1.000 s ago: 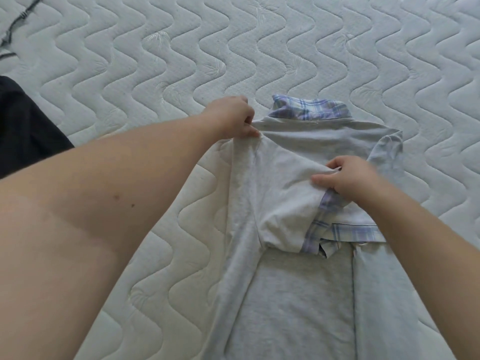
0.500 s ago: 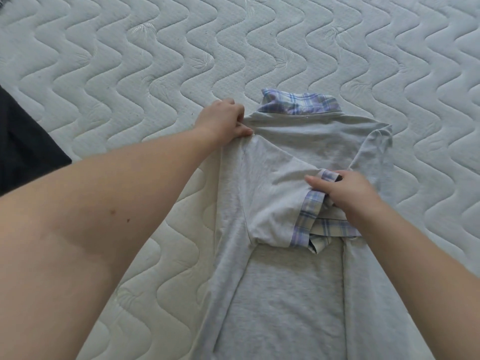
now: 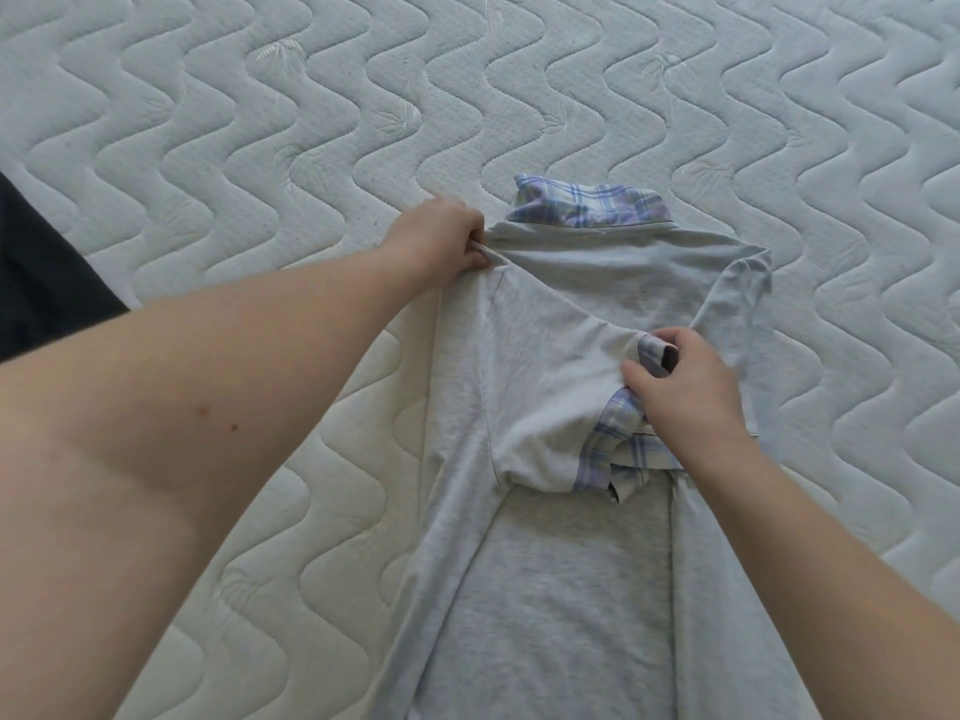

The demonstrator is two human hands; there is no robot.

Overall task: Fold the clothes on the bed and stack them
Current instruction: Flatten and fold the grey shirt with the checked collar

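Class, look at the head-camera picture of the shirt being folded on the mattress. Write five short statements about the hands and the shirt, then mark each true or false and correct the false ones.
1. The left hand pinches the grey shirt at its shoulder edge. True.
2. The right hand lies flat and open on the mattress. False: its fingers curl round the plaid cuff of the folded-in sleeve.
3. The plaid collar lies at the far end of the shirt. True.
4. The shirt is already folded into a small square. False: its lower body lies stretched out toward the camera.
5. A dark cloth lies on top of the shirt. False: it lies apart at the left edge.
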